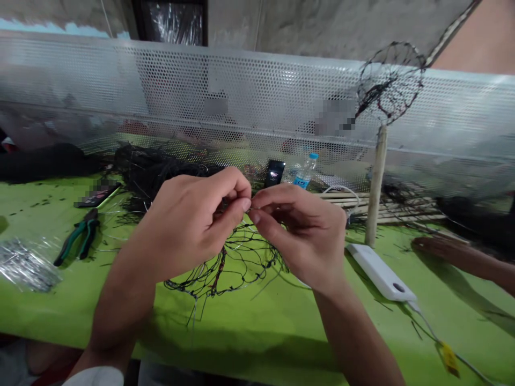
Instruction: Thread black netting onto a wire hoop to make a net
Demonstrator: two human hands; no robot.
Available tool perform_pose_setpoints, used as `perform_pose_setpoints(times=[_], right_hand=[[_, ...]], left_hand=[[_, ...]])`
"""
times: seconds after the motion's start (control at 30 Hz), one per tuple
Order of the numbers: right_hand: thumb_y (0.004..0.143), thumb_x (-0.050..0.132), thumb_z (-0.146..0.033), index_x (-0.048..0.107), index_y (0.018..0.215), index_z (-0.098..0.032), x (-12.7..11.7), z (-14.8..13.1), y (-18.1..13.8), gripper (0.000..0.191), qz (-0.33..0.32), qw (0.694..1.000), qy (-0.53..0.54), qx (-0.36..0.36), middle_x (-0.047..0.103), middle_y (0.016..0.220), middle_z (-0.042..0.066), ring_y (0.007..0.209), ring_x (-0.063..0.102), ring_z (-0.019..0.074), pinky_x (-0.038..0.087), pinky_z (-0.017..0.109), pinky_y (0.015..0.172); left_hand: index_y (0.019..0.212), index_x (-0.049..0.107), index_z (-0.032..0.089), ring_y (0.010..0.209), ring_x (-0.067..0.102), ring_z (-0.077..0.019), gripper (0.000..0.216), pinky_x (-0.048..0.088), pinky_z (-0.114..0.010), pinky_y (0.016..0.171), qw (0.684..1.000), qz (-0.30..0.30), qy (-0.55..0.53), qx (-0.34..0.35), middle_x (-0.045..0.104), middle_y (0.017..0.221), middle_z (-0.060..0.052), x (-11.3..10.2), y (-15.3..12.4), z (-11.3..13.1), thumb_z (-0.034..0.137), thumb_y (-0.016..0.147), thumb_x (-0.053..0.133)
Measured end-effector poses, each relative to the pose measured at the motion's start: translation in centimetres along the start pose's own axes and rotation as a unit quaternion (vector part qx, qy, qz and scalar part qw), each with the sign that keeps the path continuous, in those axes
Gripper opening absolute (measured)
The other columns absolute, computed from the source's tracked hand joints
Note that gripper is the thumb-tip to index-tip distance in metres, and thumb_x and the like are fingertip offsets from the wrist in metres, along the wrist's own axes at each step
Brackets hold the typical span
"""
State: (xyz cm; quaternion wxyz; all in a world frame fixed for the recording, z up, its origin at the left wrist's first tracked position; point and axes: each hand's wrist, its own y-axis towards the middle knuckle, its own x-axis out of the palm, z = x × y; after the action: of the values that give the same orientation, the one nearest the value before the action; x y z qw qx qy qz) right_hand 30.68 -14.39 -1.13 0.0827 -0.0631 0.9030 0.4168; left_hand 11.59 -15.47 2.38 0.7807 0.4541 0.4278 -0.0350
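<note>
Both my hands meet near the middle of the view, fingertips almost touching. My left hand (197,214) pinches one end of a short thin wire (250,208), and my right hand (301,230) pinches it from the other side. Most of that wire is hidden by the fingers. Just below hangs or rests a round wire hoop with black knotted netting (241,262), partly covered by my hands. Loose wire ends stick out from its near rim. I cannot tell whether the pinched wire joins the hoop.
Pliers (78,236), a phone (98,194) and a bag of metal pieces (28,265) lie left on the green table (241,332). A white power bank (380,272), a wooden post (377,187) and another person's hand (438,249) are right. Behind stand a bottle (306,170) and perforated screen (257,80).
</note>
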Motion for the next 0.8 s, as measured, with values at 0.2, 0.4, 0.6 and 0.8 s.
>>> perform_pose_setpoints(times=[0.2, 0.4, 0.6, 0.8], right_hand=[[0.085, 0.076, -0.013, 0.071, 0.101, -0.022, 0.2, -0.5, -0.2, 0.019, 0.013, 0.997, 0.053, 0.061, 0.070, 0.081, -0.001, 0.065, 0.060, 0.0116, 0.047, 0.025, 0.054], [0.086, 0.075, -0.012, 0.075, 0.091, -0.021, -0.3, -0.3, -0.3, 0.010, 0.003, 0.999, 0.022, 0.030, 0.070, 0.074, -0.001, 0.061, 0.059, 0.0119, 0.047, 0.027, 0.054], [0.086, 0.077, -0.014, 0.078, 0.088, -0.023, -0.2, -0.1, -0.2, 0.009, 0.030, 1.000, -0.007, 0.002, 0.073, 0.083, 0.000, 0.070, 0.064, 0.0133, 0.054, 0.028, 0.061], [0.090, 0.072, -0.012, 0.073, 0.086, -0.022, -0.2, -0.5, -0.3, 0.011, 0.016, 0.998, -0.057, -0.024, 0.069, 0.079, 0.000, 0.069, 0.063, 0.0133, 0.051, 0.028, 0.060]], left_hand=[[0.089, 0.062, 0.021, 0.050, 0.050, -0.0057, 0.008, 0.036, -0.022, 0.053, 1.000, 0.002, -0.015, -0.007, 0.060, 0.062, 0.010, -0.1, 0.1, 0.1, 0.022, 0.097, 0.060], [0.087, 0.063, 0.020, 0.047, 0.047, -0.0052, 0.009, 0.033, -0.021, 0.050, 0.999, -0.027, -0.019, -0.018, 0.058, 0.058, 0.010, -0.5, 0.6, 0.6, 0.020, 0.095, 0.060], [0.083, 0.067, 0.021, 0.048, 0.054, -0.0076, 0.013, 0.035, -0.020, 0.045, 0.994, -0.065, -0.060, -0.060, 0.066, 0.062, 0.007, -0.9, 1.2, 0.6, 0.020, 0.094, 0.059], [0.084, 0.067, 0.020, 0.050, 0.055, -0.0079, 0.015, 0.038, -0.020, 0.046, 0.987, -0.102, -0.094, -0.076, 0.068, 0.064, 0.006, -1.0, 1.5, 0.5, 0.019, 0.094, 0.057]])
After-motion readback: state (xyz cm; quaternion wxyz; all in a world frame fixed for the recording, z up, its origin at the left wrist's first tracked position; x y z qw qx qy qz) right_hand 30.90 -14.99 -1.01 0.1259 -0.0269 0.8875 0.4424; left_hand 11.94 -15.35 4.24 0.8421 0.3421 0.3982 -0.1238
